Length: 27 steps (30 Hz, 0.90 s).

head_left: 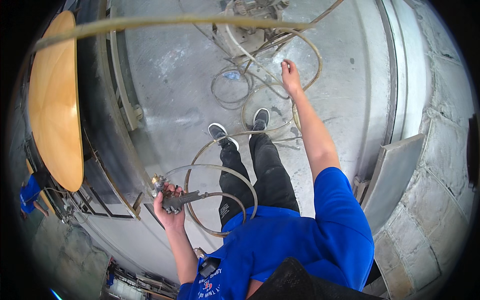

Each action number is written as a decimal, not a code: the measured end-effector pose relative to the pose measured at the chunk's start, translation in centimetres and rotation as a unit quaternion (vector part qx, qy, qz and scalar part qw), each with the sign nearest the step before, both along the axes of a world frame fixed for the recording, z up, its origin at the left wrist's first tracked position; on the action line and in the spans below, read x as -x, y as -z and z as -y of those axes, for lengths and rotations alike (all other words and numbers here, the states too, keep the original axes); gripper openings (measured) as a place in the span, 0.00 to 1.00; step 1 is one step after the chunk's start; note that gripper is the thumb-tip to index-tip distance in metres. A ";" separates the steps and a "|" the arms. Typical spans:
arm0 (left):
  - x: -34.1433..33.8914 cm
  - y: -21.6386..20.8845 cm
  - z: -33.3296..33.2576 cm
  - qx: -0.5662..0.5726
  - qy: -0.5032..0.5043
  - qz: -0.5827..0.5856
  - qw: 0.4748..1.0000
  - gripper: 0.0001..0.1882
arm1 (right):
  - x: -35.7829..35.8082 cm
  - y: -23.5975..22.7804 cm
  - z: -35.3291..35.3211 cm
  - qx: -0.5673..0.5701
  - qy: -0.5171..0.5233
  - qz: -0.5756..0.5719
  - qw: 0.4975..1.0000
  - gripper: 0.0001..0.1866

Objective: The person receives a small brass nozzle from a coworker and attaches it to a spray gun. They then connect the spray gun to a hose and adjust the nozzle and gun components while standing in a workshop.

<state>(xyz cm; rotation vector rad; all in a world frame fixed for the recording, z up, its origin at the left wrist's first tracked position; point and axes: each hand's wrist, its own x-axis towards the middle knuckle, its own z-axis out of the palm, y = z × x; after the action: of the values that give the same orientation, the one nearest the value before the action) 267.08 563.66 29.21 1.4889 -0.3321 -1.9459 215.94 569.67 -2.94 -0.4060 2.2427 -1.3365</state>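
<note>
My left hand (171,201) is wrapped round a grey spray gun (181,200) with a brass-coloured fitting at its far end. Two hoses, one pale and clear (235,171) and one brownish (233,194), loop from the gun across the front of my legs. My right arm stretches forward and right over the floor. Its hand (290,77) is closed, fingers curled together; whatever may be inside them is hidden. A brownish hose (320,60) curves close by that hand and passes behind the wrist.
A metal apparatus (257,15) stands ahead, with tangled hoses (230,87) lying before my shoes (260,119). An orange-brown oval panel (56,105) leans at left by a dark frame. One yellowish hose (165,21) crosses high overhead. At right stands a grey slab (392,180). Another person (31,195) is far left.
</note>
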 end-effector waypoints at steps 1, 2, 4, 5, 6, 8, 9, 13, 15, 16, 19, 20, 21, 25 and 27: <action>-0.1 0.0 0.0 0.001 0.005 -0.008 1.000 0.21 | 0.0 0.6 0.3 -0.027 -0.006 0.000 1.000 0.24; -0.3 0.1 -0.1 -0.002 0.003 -0.012 1.000 0.21 | 0.2 1.1 0.7 -0.058 -0.008 0.008 0.998 0.24; -0.4 0.3 -0.1 -0.007 -0.008 -0.002 1.000 0.21 | 0.5 1.8 2.1 -0.100 -0.012 0.010 0.995 0.24; -0.4 0.5 0.1 -0.008 -0.008 -0.009 1.000 0.21 | 0.9 2.1 2.9 -0.113 -0.049 -0.016 0.992 0.24; -0.5 0.8 0.1 -0.011 -0.014 0.000 1.000 0.21 | 1.3 2.2 3.6 -0.131 -0.086 -0.041 0.987 0.23; -0.6 1.4 0.1 -0.012 -0.018 -0.004 1.000 0.21 | 2.1 2.4 4.6 -0.180 -0.160 -0.054 0.969 0.23; -0.7 1.8 0.1 -0.017 -0.027 0.004 0.999 0.21 | 2.5 2.5 5.0 -0.212 -0.198 -0.041 0.956 0.23; -1.4 3.1 -0.3 -0.039 -0.045 0.014 0.998 0.21 | 3.2 3.4 6.1 -0.341 -0.286 -0.181 0.877 0.24; -1.7 3.7 -0.6 -0.050 -0.054 0.018 0.997 0.21 | 3.3 4.4 7.0 -0.294 -0.279 -0.095 0.909 0.28; -1.8 3.9 -0.8 -0.055 -0.058 0.019 0.997 0.21 | 3.3 5.0 7.5 -0.295 -0.280 -0.085 0.910 0.28; -2.0 4.3 -1.4 -0.065 -0.074 0.016 0.995 0.21 | 3.3 7.1 9.3 -0.249 -0.263 -0.049 0.931 0.33; -2.0 4.4 -1.6 -0.072 -0.073 0.006 0.995 0.21 | 3.3 7.7 10.0 -0.261 -0.248 -0.022 0.933 0.35; -1.9 4.5 -1.7 -0.065 -0.079 0.017 0.995 0.21 | 3.3 8.1 10.6 -0.237 -0.277 0.014 0.931 0.38; -1.9 4.7 -2.0 -0.059 -0.084 0.021 0.995 0.22 | 2.0 7.6 12.4 -0.220 -0.327 0.144 0.908 0.41; -2.0 4.8 -1.9 -0.060 -0.090 0.021 0.994 0.22 | 0.7 6.3 12.9 -0.186 -0.333 0.159 0.911 0.39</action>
<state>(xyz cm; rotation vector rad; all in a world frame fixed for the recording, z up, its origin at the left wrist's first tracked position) 269.04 565.56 24.40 1.5805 -0.0963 -1.8191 215.26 556.78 -9.25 -0.6767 1.7815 -0.5571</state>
